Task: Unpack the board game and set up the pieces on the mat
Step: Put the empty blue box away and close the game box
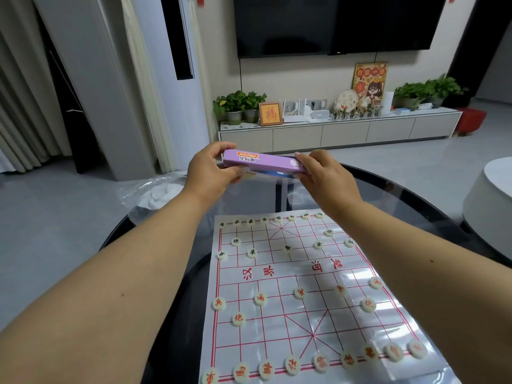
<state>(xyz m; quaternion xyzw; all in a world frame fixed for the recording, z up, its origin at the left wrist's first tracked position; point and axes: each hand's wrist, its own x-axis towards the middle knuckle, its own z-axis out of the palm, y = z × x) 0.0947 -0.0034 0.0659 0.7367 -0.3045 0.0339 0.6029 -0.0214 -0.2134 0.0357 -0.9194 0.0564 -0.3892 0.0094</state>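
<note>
At frame centre, the left hand (210, 170) and right hand (322, 176) each pinch an end of the purple box (263, 161) above the mat (291, 273), where pieces (288, 248) stand.

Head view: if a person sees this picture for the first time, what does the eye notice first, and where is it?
First comes the purple box, held in the air above the far side of the table, the left hand gripping one end and the right hand the other. Below it, the white mat with red grid lines lies on the dark round table, with round pale pieces set in rows along its near and far edges.
</note>
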